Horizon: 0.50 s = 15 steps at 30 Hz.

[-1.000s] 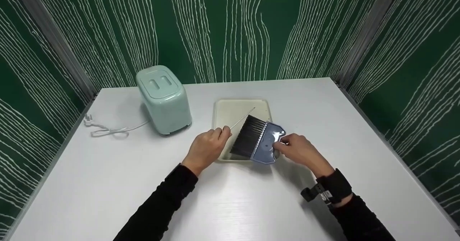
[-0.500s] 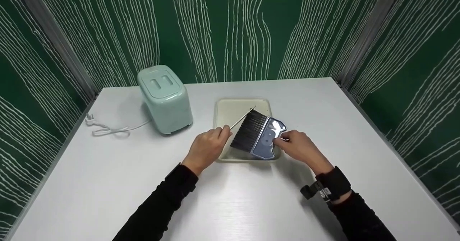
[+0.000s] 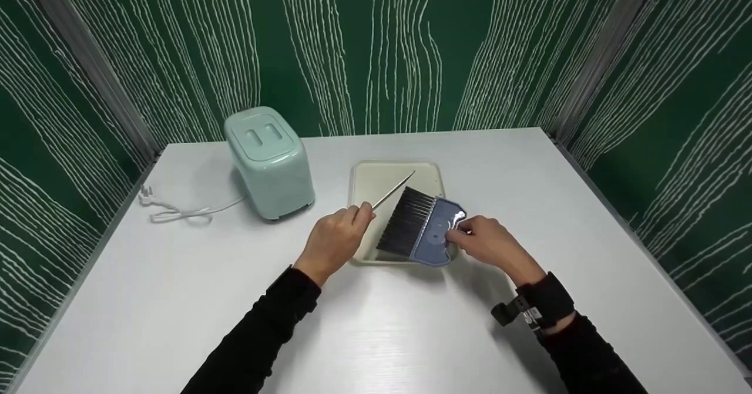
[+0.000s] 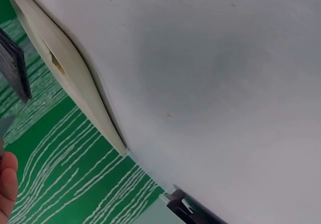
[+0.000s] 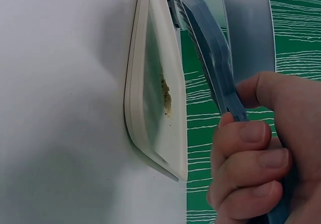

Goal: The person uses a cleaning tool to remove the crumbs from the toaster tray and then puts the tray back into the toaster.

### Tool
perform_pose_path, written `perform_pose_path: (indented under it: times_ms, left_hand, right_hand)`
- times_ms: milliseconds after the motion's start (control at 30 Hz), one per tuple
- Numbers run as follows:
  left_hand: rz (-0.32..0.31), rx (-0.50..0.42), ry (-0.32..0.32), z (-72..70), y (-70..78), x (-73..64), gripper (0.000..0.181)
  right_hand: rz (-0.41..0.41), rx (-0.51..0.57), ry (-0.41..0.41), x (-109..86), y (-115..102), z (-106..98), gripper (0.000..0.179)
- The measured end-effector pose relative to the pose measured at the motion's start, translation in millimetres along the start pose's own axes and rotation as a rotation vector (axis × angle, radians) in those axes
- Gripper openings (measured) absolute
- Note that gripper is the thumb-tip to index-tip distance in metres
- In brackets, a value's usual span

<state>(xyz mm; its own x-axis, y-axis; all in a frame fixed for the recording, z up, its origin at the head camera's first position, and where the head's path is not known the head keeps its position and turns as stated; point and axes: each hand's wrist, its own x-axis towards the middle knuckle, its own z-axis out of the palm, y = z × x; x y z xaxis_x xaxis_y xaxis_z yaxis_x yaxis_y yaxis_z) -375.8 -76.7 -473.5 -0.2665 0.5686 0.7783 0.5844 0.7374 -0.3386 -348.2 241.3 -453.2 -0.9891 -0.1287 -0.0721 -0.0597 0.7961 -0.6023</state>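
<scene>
In the head view my left hand point(image 3: 335, 235) pinches a flat metal plate point(image 3: 392, 190), seen there almost edge-on as a thin slanting line. The right wrist view shows the plate's broad grey face point(image 5: 251, 33). My right hand point(image 3: 490, 244) grips the blue handle of a wide brush point(image 3: 433, 235) with dark bristles point(image 3: 405, 221) that point left, toward the plate. Both are held above a cream tray point(image 3: 367, 177). A small heap of brownish crumbs point(image 5: 166, 96) lies inside that tray. In the left wrist view only some fingers point(image 4: 7, 184) show at the edge.
A mint-green toaster point(image 3: 273, 165) stands on the white table point(image 3: 364, 329) left of the tray. Its white cord point(image 3: 182, 212) and plug point(image 3: 145, 195) lie further left. Green walls with white lines enclose the back and sides.
The brush rose slightly, then came back down and toward me. My left hand has shifted a little left, and the plate now stands further clear of the bristles.
</scene>
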Motion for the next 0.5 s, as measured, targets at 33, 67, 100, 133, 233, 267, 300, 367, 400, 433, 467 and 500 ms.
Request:
perform_pose_path:
  times_ms: [33,67,100,133,233,267,300,367,400,433,467,500]
  left_hand:
    - [-0.005,-0.003,-0.002,0.7,-0.1,-0.3,0.024]
    - [-0.008,-0.004,-0.004,1.4,-0.1,-0.6,0.025]
    - [-0.011,-0.004,-0.006,1.9,-0.1,-1.0,0.026]
    - [-0.016,-0.005,-0.007,2.3,-0.1,-1.3,0.027]
    - [-0.028,-0.007,-0.011,2.1,0.4,-1.7,0.034]
    - [-0.03,-0.006,-0.012,1.7,0.6,-1.8,0.035]
    - [-0.032,-0.008,-0.012,1.4,0.8,-2.1,0.035]
    - [-0.035,-0.014,-0.012,1.0,1.5,-2.3,0.035]
    - [-0.035,-0.019,-0.013,1.2,1.9,-2.6,0.035]
    - [-0.033,-0.026,-0.013,1.0,2.3,-2.7,0.034]
    - [-0.032,-0.03,-0.014,0.8,2.8,-2.7,0.033]
    - [-0.032,-0.037,-0.014,0.6,3.3,-2.6,0.031]
  right_hand:
    - [-0.006,0.001,0.006,-0.2,-0.3,-0.7,0.032]
    - [-0.011,0.003,0.013,-0.3,-0.4,-1.5,0.032]
    - [-0.016,0.005,0.021,-0.6,-0.7,-2.4,0.031]
    - [-0.022,0.004,0.031,-0.8,-0.8,-3.1,0.031]
    - [-0.036,0.004,0.059,-1.2,-1.5,-4.7,0.03]
    - [-0.039,0.004,0.066,-1.4,-1.8,-4.8,0.03]
    - [-0.044,0.003,0.072,-1.3,-1.8,-4.5,0.031]
    - [-0.048,0.007,0.081,-0.9,-2.2,-3.9,0.031]
    - [-0.049,0.009,0.086,-0.4,-2.2,-3.4,0.032]
    - [-0.051,0.011,0.09,0.1,-2.1,-3.1,0.032]
    - [-0.052,0.009,0.096,0.7,-1.7,-2.8,0.033]
    - [-0.051,0.008,0.1,1.3,-1.0,-2.5,0.033]
